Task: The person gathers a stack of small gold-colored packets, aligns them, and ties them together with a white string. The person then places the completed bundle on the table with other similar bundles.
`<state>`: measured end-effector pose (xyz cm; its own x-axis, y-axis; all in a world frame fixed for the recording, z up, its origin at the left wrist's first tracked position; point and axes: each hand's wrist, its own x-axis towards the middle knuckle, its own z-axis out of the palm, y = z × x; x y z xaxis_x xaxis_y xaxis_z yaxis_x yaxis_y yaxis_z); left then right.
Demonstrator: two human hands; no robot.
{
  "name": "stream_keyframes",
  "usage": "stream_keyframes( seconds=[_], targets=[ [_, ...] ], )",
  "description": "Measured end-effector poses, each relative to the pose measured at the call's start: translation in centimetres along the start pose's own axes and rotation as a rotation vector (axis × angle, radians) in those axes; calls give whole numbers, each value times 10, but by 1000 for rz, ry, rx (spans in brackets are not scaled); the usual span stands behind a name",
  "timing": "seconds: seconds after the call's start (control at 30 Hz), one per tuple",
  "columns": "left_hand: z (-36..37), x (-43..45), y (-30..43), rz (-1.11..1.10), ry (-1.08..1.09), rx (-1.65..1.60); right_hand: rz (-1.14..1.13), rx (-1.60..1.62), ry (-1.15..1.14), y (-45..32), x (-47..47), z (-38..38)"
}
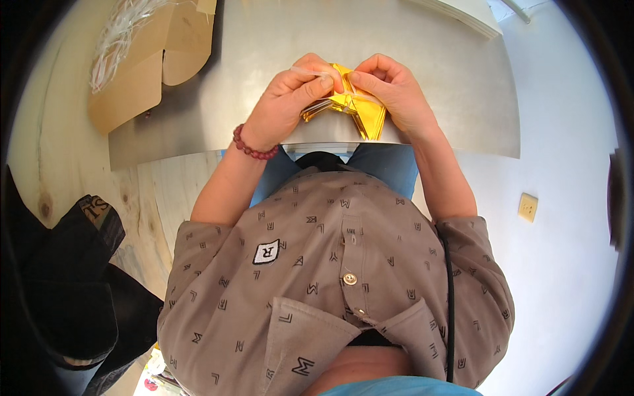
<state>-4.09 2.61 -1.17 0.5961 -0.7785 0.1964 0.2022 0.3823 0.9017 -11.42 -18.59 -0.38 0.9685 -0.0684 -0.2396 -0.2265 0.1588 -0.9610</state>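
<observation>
Just past the near edge of a metal-topped table (446, 114), both hands are on a bundle of folded gold foil sheets (369, 116). A thin white plastic strip (366, 95) crosses the middle of the bundle, where it is drawn in narrow. My left hand (302, 89), with a dark red bead bracelet (252, 148) at the wrist, pinches the strip between thumb and fingers at the bundle's left side. On the right side, my right hand (394, 89) grips the foil and strip, its thumb on top. The fingers partly hide the strip's ends.
At the upper left lies an open cardboard box (131, 81) with loose white plastic strips (116, 39) on it. White stacked sheets or boards (465, 15) rest at the far right. A wall outlet (528, 207) is on the right. Dark clothing (64, 297) shows at lower left.
</observation>
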Motion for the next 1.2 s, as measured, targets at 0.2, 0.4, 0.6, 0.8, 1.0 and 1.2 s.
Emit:
stream_keyframes(
  seconds=[0.2,0.4,0.6,0.8,1.0,1.2],
  targets=[
    [-4,-4,7,-121,149,71,-599,-632,344,9,0,26],
    [-2,-5,1,80,278,549,-744,-738,263,-11,-16,35],
    [1,-14,-1,-35,338,57,-535,-650,156,0,-3,51],
    [0,-18,-6,-53,345,-51,-518,-652,116,8,-1,46],
    [-6,-18,-7,-65,335,-204,-540,-457,215,17,2,41],
    [-12,-20,-15,-25,331,-358,-566,-479,262,25,2,39]
  ],
)
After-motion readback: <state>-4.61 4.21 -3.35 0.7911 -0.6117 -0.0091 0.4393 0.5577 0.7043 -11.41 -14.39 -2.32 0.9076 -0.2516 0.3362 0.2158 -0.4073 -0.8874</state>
